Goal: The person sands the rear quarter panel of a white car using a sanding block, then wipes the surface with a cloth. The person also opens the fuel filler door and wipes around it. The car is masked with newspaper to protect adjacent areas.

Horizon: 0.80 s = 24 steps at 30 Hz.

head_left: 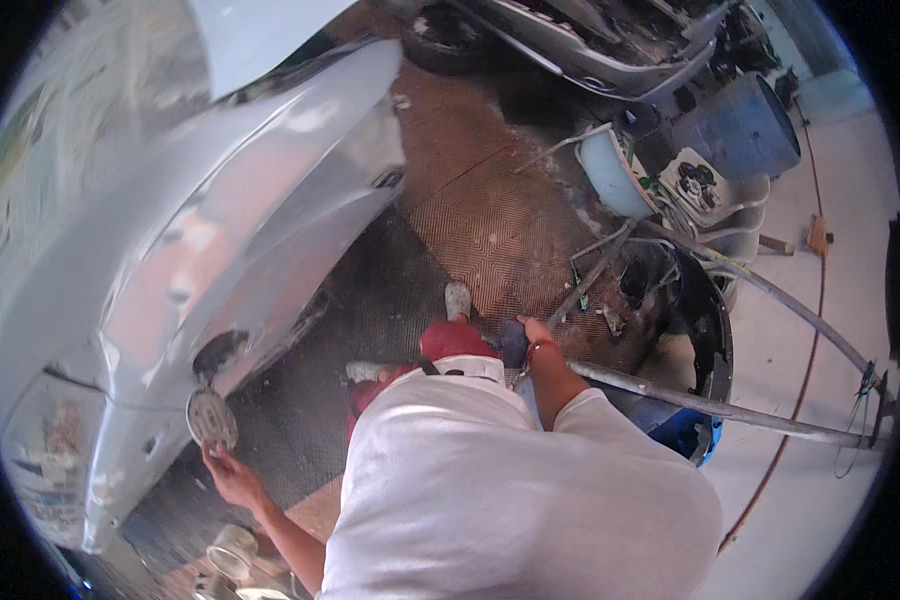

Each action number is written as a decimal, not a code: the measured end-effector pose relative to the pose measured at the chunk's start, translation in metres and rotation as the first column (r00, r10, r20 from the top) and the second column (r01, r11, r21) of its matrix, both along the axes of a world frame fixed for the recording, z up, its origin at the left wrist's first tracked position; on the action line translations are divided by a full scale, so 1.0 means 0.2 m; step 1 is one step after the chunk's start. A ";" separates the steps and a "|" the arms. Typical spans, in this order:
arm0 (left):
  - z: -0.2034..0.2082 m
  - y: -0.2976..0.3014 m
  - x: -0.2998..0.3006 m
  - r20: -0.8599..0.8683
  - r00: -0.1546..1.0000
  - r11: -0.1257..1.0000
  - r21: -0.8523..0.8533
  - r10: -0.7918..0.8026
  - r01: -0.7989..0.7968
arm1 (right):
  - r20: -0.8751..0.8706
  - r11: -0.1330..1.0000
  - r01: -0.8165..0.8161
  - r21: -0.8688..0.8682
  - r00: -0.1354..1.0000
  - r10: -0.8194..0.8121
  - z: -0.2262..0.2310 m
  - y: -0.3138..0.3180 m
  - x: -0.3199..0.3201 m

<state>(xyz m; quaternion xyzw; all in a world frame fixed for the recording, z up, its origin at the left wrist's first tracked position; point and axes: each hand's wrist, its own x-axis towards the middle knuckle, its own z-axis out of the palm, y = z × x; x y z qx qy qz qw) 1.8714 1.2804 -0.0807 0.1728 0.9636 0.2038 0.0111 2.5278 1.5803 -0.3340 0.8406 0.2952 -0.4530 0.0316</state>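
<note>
My left hand [234, 478] pinches the lower edge of a round, pale grey disc [211, 418] with darker marks, perhaps a sanding disc. The disc stands close beside a silver car body panel [270, 240] with pinkish filler patches; I cannot tell whether they touch. Just above the disc is a dark oval opening [220, 353] in the panel. My right hand [538, 335] is closed on a small dark grey block [513, 343] in front of my red trousers, away from the panel.
Metal poles [730, 404] cross the floor on the right, by a black bumper-like part [705, 320]. Beyond are plastic chairs [715, 190], a blue drum [740, 128] and another damaged car [610, 60]. Pale pots [232, 550] stand at lower left. A dark cable [820, 290] runs along the right-hand floor.
</note>
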 end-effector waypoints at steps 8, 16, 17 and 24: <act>-0.15 0.17 0.21 -0.028 0.988 0.975 -0.159 0.151 -0.154 | -0.169 0.919 0.379 0.107 0.918 -0.359 -0.04 0.57 0.62; -0.43 0.19 0.81 0.849 0.520 0.996 -0.081 0.094 -0.049 | -0.398 0.638 0.644 0.422 0.764 -0.507 0.43 1.78 1.51; -0.44 0.19 0.88 0.856 0.512 0.988 -0.132 0.073 0.078 | -0.294 0.697 0.573 0.432 0.819 -0.492 0.47 1.91 1.61; -0.52 0.04 1.09 0.815 0.572 0.937 -0.269 0.097 0.225 | -0.821 0.368 0.886 0.282 0.422 -0.386 0.62 2.29 2.00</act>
